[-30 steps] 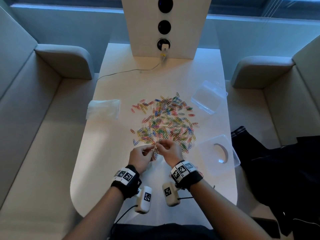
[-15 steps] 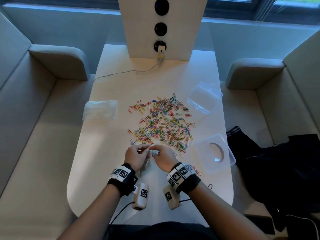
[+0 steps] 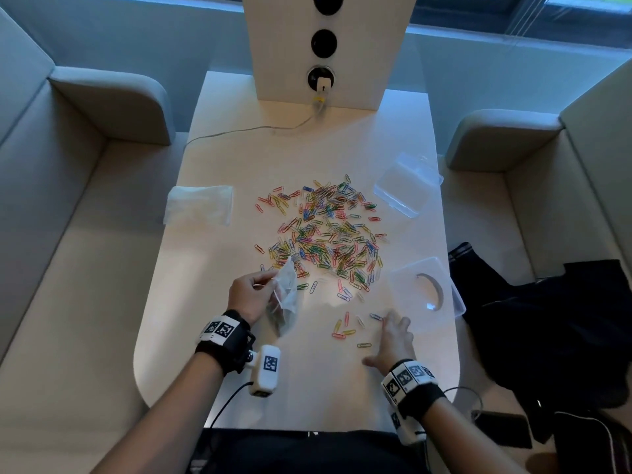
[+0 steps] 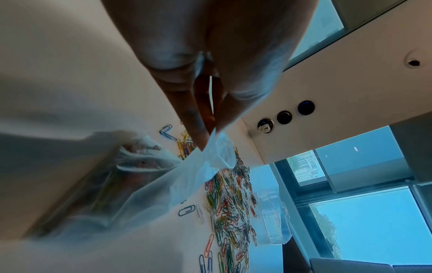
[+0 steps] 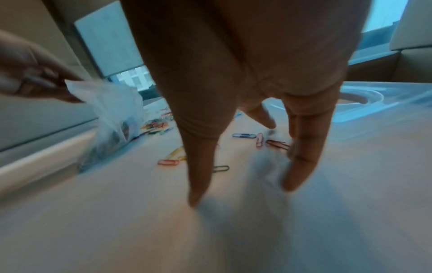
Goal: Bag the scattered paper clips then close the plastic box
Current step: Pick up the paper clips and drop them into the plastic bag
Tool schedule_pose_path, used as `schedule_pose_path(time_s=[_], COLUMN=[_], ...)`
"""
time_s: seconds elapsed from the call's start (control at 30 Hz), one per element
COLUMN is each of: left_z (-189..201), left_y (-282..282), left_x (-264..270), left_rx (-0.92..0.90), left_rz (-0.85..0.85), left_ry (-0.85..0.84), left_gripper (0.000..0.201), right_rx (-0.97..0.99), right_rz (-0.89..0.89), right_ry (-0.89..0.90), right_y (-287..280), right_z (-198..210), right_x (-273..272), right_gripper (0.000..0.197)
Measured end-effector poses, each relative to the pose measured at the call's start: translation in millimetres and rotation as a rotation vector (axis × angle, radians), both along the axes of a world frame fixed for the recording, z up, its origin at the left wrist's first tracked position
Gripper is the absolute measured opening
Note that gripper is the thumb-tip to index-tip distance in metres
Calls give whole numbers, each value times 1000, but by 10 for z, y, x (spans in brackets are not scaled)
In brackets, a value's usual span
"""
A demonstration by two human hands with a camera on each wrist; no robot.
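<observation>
Up front, paper clips [image 3: 326, 239] beyond right hand [image 3: 393, 336]

white cable [image 3: 239, 131], dark clothing [image 3: 547, 323], sofa armrest [image 3: 113, 100]

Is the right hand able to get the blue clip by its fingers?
Probably yes. The right hand is open and low over the table, and the blue clip lies flat just past its fingertips with nothing between them. The plastic box sits off to the side, out of the way.
</observation>
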State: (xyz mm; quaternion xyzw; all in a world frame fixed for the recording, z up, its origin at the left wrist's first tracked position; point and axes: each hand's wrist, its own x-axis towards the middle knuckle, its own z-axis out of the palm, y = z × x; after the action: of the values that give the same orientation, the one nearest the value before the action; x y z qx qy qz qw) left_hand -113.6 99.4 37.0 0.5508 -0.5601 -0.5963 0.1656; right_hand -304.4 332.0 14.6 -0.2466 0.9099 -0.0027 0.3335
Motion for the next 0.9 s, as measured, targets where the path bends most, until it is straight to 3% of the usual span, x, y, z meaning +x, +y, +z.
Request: schedule_pose_path(time_s=[0.07, 0.23, 0.33, 0.43, 0.5, 0.63, 0.73, 0.9], left_z=[7, -24, -29, -31, -10, 15, 42, 73], left_y=[-7, -46, -49, -54, -63, -107, -121, -114], left_x=[38, 133, 182, 236, 269, 326, 323, 261], left_rx=[3, -9, 2, 10, 14, 7, 2, 6], left_rz=[6, 5, 11, 16, 16, 11, 24, 19], left_ry=[7, -15, -17, -13, -10, -26, -30, -40], left_gripper=[23, 23, 22, 23, 23, 23, 22, 22], right_rx=[-55, -306, -401, -461, -468, -386, -337, -498], right_rz=[-7, -79, -218, -340, -351, -240, -83, 71], right_ry=[5, -61, -58, -21, 1, 52, 101, 121], right_y=[-36, -224, -428, -674, -821, -1056, -1148, -1165], right_z=[-68, -205, -233, -269, -285, -258, -250, -231], right_x=[70, 144, 100, 14, -82, -269, -333, -344], right_gripper=[117, 86, 88, 104, 113, 109, 89, 41])
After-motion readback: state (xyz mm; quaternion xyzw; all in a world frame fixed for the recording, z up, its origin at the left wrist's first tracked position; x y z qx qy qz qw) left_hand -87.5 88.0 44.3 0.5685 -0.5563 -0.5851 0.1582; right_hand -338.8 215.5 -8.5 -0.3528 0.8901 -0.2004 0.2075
